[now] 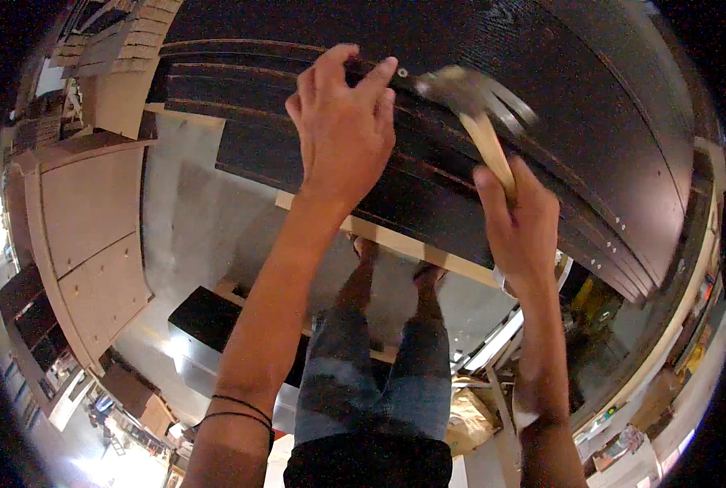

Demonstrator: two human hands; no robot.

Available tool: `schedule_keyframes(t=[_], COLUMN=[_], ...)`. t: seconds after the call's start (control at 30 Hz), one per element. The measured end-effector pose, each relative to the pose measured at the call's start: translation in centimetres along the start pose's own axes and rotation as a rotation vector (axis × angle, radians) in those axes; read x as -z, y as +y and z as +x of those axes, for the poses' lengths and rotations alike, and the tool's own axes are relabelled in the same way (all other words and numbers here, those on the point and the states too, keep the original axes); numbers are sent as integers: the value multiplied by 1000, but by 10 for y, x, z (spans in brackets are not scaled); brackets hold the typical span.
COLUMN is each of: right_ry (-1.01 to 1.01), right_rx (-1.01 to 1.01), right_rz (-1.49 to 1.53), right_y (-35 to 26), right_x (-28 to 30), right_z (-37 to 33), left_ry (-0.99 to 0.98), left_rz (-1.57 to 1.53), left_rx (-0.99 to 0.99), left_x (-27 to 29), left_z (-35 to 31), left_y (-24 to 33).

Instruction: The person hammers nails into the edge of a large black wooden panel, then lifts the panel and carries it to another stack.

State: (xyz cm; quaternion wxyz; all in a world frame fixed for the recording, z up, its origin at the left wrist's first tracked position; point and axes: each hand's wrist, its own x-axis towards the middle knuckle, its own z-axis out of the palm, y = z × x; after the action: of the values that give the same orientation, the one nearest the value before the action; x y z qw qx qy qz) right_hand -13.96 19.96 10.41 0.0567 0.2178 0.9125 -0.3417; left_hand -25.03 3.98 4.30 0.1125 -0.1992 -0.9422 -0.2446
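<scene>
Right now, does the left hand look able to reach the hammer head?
Probably yes: the left hand is close, nothing bulky shows between it and the hammer head, and the right hand holds only the handle.

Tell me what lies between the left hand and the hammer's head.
In the head view, a small, pale round piece shows between the left hand and the hammer's head, against dark boards.

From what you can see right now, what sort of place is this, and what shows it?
Probably a furniture workshop: the right hand grips a hammer over stacked dark boards, and a brown cabinet-like piece stands off to the left.
</scene>
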Motion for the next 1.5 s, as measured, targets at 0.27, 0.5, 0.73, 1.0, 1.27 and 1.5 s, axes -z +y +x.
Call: schedule_keyframes(t=[0.27, 0.5, 0.73, 1.0, 1.27, 1.5], right_ry=[-302, -372, -203, -288, -262, -245], right_rx=[-325, -537, -769, -869, -898, -878], right_rz=[216, 281, 397, 411, 519, 465], right_y=[124, 203, 267, 319, 323, 323], right_x=[-4, 20, 31, 43, 56, 49], right_z=[-164, -257, -300, -328, -315, -310], left_ry=[40, 195, -929, -899, -668, -1068], left_rz=[222, 220, -347, 52, -203, -378], left_rx=[-156, -168, -360, -432, -449, 192], left_x=[-24, -30, -143, -303, -322, -300], left_z=[-1, -27, -232, -266, -275, -259], left_y=[16, 80, 247, 281, 265, 294])
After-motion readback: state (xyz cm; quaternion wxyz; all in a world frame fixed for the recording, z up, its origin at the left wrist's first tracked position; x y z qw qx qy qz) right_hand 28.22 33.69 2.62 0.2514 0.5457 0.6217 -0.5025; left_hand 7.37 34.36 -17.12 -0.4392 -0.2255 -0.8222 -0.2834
